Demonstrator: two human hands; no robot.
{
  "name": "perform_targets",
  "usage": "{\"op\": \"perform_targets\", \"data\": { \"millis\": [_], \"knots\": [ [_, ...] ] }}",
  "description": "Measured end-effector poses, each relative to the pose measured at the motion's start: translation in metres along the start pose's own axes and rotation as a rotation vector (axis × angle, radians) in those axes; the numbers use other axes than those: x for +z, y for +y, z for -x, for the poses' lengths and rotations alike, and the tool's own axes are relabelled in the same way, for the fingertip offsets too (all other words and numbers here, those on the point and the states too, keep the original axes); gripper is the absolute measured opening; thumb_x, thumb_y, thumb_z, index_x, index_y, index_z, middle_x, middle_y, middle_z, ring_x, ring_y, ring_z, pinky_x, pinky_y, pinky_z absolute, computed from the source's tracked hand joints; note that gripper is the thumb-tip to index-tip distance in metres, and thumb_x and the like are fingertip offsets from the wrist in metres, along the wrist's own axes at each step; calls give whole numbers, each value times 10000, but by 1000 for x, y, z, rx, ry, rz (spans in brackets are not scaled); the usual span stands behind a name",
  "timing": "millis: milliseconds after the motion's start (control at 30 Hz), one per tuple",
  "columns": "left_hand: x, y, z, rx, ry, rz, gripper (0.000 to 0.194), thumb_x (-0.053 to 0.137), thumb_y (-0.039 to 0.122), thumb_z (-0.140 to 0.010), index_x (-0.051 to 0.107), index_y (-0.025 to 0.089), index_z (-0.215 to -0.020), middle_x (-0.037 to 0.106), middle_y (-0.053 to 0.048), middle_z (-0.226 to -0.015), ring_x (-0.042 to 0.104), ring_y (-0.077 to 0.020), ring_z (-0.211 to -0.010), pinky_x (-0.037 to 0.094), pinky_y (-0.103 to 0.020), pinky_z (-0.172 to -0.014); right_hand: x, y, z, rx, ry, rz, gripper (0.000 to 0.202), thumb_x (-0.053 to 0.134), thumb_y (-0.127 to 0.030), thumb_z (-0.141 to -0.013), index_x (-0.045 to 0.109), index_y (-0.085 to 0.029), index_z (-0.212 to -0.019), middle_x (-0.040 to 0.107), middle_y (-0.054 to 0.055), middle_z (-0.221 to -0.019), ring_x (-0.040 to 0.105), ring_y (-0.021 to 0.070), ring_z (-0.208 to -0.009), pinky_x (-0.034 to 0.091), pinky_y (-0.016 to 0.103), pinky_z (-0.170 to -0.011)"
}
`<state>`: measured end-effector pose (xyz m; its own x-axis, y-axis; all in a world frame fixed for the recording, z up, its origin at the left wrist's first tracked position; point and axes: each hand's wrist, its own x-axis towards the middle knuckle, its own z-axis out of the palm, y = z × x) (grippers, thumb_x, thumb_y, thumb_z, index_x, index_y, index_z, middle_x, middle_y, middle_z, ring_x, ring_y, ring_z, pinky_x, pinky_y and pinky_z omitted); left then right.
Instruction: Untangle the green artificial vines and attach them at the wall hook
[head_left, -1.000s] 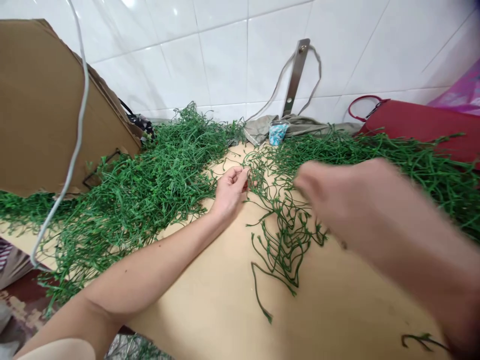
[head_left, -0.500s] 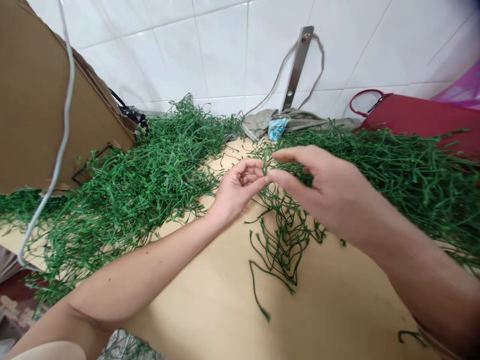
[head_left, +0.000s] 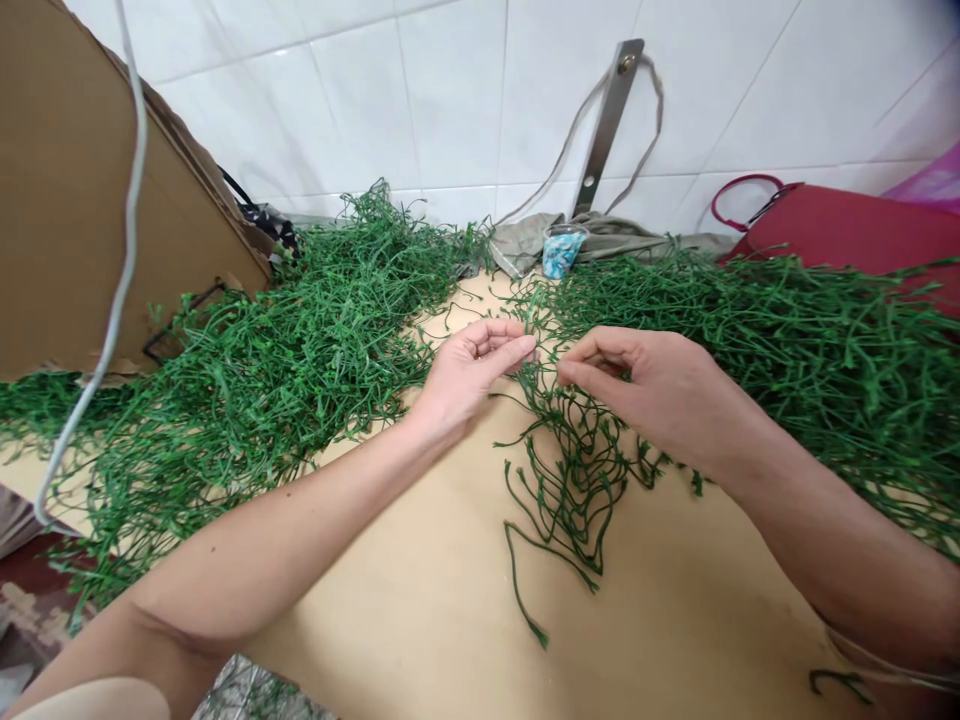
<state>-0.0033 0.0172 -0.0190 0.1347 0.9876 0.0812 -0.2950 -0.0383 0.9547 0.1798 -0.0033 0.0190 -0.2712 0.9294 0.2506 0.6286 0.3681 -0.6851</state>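
Observation:
My left hand (head_left: pixel 472 372) is closed in a pinch on a thin green stem (head_left: pixel 534 322) over the middle of the table. Just to its right, my right hand (head_left: pixel 645 385) has thumb and forefinger pressed together; anything between those tips is too small to make out. Below both hands lies a loose bunch of dark green stems (head_left: pixel 574 480), bent and overlapping. One large heap of green stems (head_left: pixel 300 340) spreads on the left, another heap (head_left: pixel 795 330) on the right.
Cardboard (head_left: pixel 97 200) stands at the left behind a white cable (head_left: pixel 129 250). A blue and white cup (head_left: pixel 561 252) and grey cloth (head_left: pixel 517 245) are at the back, beside a metal strip (head_left: pixel 609 125). A red bag (head_left: pixel 847 230) lies at the back right of the tabletop (head_left: pixel 420 580).
My right hand has moved slightly down and away from my left hand, and its fingers have come together. My left hand stays nearly where it was.

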Motion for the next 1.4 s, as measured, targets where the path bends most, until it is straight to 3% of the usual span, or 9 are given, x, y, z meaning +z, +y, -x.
{"op": "perform_targets", "data": {
  "millis": [100,200,367,600,800,1000,1100,1267,1400],
  "knots": [
    [1,0,2,17,-40,-27,190,808,227,-743,676,159,-863,697,18,-747,643,-95,-724,514,-276,-813,4,3,1,13,85,31,252,675,-362,-847,594,-228,-650,573,-20,-585,495,136,-539,397,290,-538],
    [2,2,4,32,-102,-60,217,834,267,-728,691,158,-850,695,10,-752,636,-101,-724,516,-285,-814,11,9,1,6,160,76,125,714,-317,-802,649,-222,-852,606,-13,-713,534,146,-623,419,290,-591],
    [3,2,6,98,-103,-99,175,811,262,-756,688,172,-841,688,7,-794,623,-100,-759,509,-274,-827,19,7,1,-94,10,51,222,526,-270,-904,544,-226,-687,557,8,-714,531,168,-706,427,300,-651],
    [3,2,6,69,-120,-74,222,832,304,-743,690,172,-850,669,14,-784,607,-108,-741,505,-279,-798,26,-2,4,70,-63,-270,267,477,-336,-949,488,-237,-702,534,-9,-696,514,162,-688,432,279,-634],
    [6,-1,6,-125,-38,175,196,826,241,-766,650,170,-812,697,20,-787,615,-78,-723,513,-234,-792,45,1,7,-62,96,224,227,361,-216,-994,525,-217,-838,640,47,-776,552,186,-672,370,312,-648],
    [3,-2,4,-336,27,314,224,827,182,-763,604,164,-778,664,33,-736,611,-63,-654,546,-231,-753,53,-1,12,-324,62,747,233,399,-35,-921,586,-172,-944,675,91,-871,582,233,-755,326,356,-739],
    [3,0,3,-247,-4,229,210,812,205,-784,606,164,-791,649,31,-731,615,-69,-691,536,-227,-780,50,1,12,-263,107,683,234,393,-52,-942,590,-176,-929,676,86,-847,582,225,-740,332,347,-723],
    [7,-1,6,139,-73,-128,164,761,238,-828,619,162,-853,617,26,-780,551,-69,-714,473,-199,-744,41,2,9,-193,284,384,179,440,-139,-944,597,-203,-888,702,97,-937,606,220,-833,385,331,-738],
    [7,-5,7,212,-116,-182,182,693,294,-878,554,179,-903,569,26,-804,548,-89,-736,476,-228,-760,36,4,5,-79,293,161,97,500,-146,-866,550,-222,-832,624,27,-765,539,176,-693,390,303,-663]
  ]
}}
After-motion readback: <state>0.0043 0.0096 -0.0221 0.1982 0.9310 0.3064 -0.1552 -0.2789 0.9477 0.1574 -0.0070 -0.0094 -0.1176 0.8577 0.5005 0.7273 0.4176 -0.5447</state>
